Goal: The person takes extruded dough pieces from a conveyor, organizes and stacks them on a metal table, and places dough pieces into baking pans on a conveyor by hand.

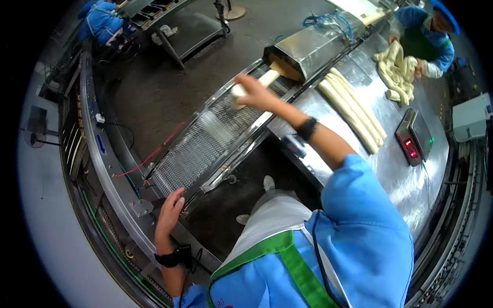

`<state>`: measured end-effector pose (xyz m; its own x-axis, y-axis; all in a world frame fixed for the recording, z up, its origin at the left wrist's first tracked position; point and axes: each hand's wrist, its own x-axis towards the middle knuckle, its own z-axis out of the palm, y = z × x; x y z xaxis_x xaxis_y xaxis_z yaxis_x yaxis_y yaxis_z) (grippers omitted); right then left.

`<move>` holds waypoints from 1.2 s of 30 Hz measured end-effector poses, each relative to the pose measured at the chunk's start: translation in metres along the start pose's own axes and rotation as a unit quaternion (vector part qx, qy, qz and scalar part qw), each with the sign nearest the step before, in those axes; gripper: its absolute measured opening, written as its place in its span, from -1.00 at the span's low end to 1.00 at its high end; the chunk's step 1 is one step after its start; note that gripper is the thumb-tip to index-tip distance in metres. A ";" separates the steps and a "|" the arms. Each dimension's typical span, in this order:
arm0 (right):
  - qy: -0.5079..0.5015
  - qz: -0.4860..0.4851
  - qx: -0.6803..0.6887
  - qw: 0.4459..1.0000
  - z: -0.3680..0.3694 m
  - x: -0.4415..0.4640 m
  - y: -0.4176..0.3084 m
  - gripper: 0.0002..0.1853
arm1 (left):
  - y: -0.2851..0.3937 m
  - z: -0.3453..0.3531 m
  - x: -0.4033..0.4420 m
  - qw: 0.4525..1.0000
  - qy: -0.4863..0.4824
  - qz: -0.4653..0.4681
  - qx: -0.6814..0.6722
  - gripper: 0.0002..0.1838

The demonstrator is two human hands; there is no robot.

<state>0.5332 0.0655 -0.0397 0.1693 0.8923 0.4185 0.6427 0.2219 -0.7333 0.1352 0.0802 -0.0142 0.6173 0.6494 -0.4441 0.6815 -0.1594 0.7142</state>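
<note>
My right hand point(252, 93) reaches over the wire mesh conveyor belt point(192, 151), its fingers curled round a short pale dough roll point(268, 78). Pale dough shows on both sides of the hand; whether it is one piece is hard to tell, as the fingers cover the middle. That dough lies close to the mouth of the metal housing point(316, 43) over the belt. My left hand point(169, 211) is beside the belt's lower end, fingers stretched out, with nothing in it.
Several long dough rolls point(354, 108) lie on the steel table point(318, 154) to the right, near a scale with red digits point(410, 148). Across the table a co-worker point(429, 36) handles a heap of dough point(396, 72). Another person point(102, 23) is far left, by a rack point(192, 36).
</note>
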 end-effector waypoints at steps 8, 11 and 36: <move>0.126 0.242 0.074 0.959 -0.181 -0.190 -0.053 -0.57 | 0.042 0.027 0.071 0.987 -0.048 0.153 0.021 -0.66; 0.128 0.372 0.043 0.918 -0.171 -0.283 -0.001 -0.78 | 0.042 0.035 0.083 0.975 -0.045 0.201 0.083 -0.67; 0.036 0.491 -0.325 0.807 -0.302 -0.424 0.107 -0.52 | -0.005 0.069 -0.034 0.996 0.051 0.002 0.077 -0.59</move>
<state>0.7556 -0.4075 -0.1335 0.8639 0.4818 -0.1465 0.4242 -0.8530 -0.3041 0.1373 0.0076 -0.0400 0.5826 0.7198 -0.3775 0.7358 -0.2698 0.6211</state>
